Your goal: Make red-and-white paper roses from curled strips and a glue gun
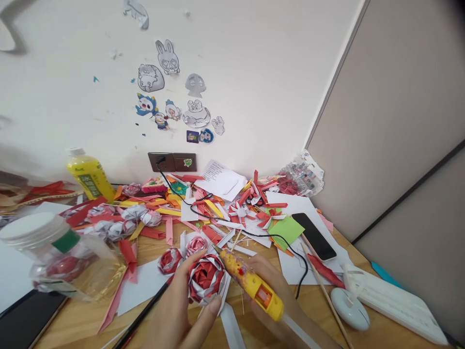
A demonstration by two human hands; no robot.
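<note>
Rose (206,279) beside glue gun (250,285)

The left hand (178,308) grips the rose above the tabletop (148,245). The right hand (286,303) is closed around the glue gun, whose tip is near the rose's upper edge.

nothing readable tbh, the bottle label (90,180) and the lines on that white paper (217,177) are too blurry

This looks like a craft corner, home or office unclear: glue gun (238,270), paper strips (152,232) along the wooden surface's (312,293) back edge, cartoon cutouts (196,115) above.
</note>
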